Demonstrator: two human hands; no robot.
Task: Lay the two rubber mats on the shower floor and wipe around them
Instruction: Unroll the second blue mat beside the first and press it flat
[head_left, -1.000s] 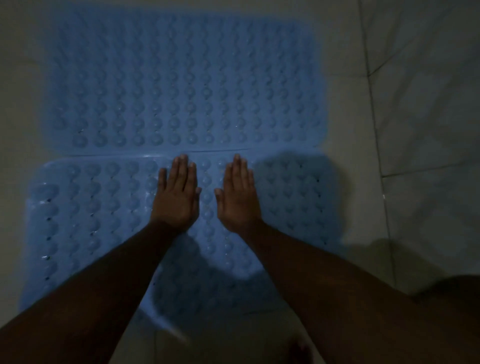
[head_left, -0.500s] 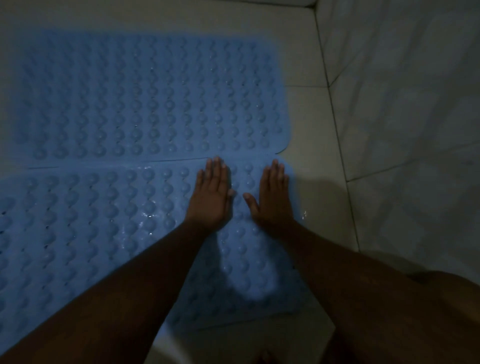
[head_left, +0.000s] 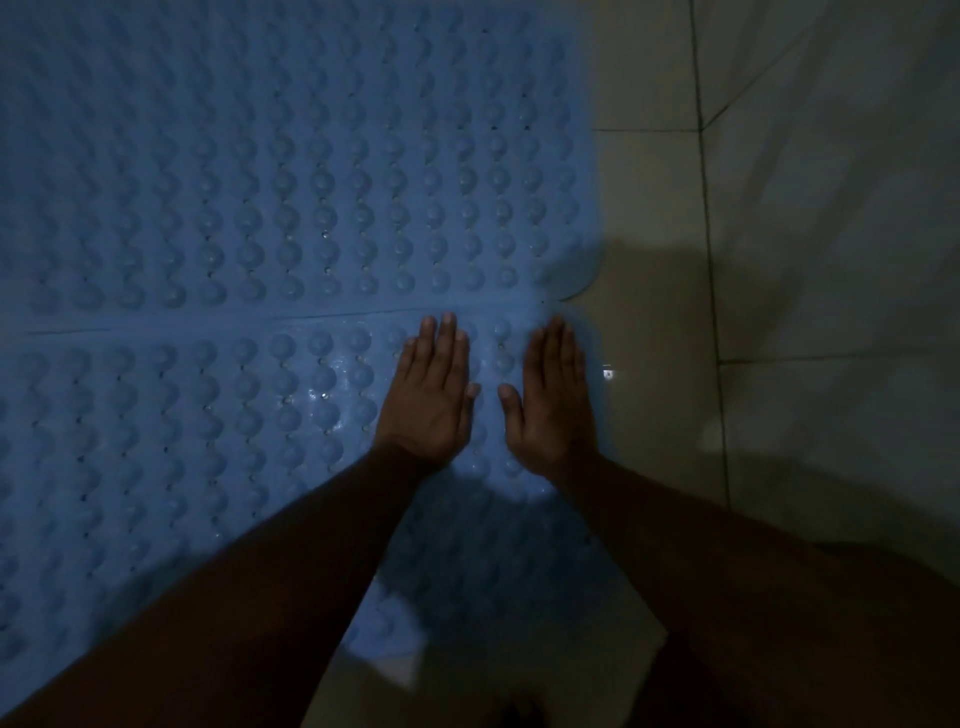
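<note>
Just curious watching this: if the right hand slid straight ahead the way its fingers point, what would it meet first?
Probably the seam: the right hand lies flat on the near mat, fingertips just short of the far mat, whose edge comes first.

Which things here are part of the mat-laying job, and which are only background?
Part of the job:
- near mat
- far mat
- left hand, flat on near mat
- right hand, flat on near mat
- floor tiles

Background:
- tiled wall

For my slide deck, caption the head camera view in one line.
Both hands, left hand and right hand, press flat on the near blue mat.
</note>
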